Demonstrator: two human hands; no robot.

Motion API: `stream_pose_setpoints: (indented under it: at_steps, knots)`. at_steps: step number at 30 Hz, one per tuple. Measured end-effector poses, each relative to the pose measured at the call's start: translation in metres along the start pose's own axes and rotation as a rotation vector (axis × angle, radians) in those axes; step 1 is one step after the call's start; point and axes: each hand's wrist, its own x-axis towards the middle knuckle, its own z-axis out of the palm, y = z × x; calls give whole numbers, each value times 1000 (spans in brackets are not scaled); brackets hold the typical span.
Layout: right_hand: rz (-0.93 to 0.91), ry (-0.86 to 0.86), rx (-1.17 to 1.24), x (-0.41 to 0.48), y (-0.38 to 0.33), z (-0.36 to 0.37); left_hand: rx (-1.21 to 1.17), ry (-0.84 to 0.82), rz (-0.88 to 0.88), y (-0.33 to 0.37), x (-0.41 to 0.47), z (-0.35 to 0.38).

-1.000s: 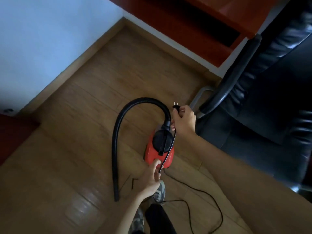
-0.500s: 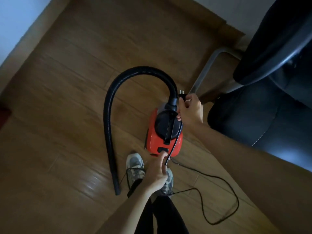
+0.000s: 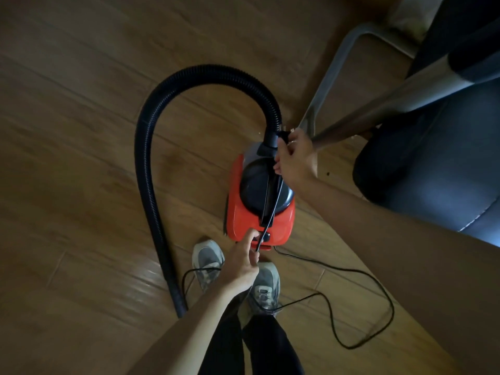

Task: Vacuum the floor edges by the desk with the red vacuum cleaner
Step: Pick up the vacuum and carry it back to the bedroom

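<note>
1. The plug end of the power cord is pinched in the closed right hand, above the front of the red vacuum cleaner.
2. The same cord is gripped by the closed left hand at the vacuum's rear edge.
3. Against the earlier frames, the view is tilted further down; wall and desk are lost from view.
4. The black hose is arched left of the vacuum on the wooden floor; shoes are seen behind it, a black chair to its right.
</note>
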Motion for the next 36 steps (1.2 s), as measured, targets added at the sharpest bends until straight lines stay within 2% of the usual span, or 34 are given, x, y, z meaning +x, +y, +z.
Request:
stream_pose_setpoints:
  at_steps: [6, 15, 23, 31, 33, 36]
  knots:
    - [-59, 45, -158, 10, 6, 10, -41, -42, -105, -15, 14, 4]
    - [-26, 37, -210, 22, 10, 20, -72, -56, -42, -13, 23, 8]
    - [38, 28, -256, 21, 9, 28, -116, -155, -108, 2, 21, -8]
    - [79, 29, -246, -7, 24, 30, -85, -192, -148, 5, 14, -50]
    - [128, 28, -278, -23, 30, 27, -154, -163, -161, 4, 14, -67]
    - [160, 50, -269, -41, 41, 26, -254, -235, -233, -5, 19, -89]
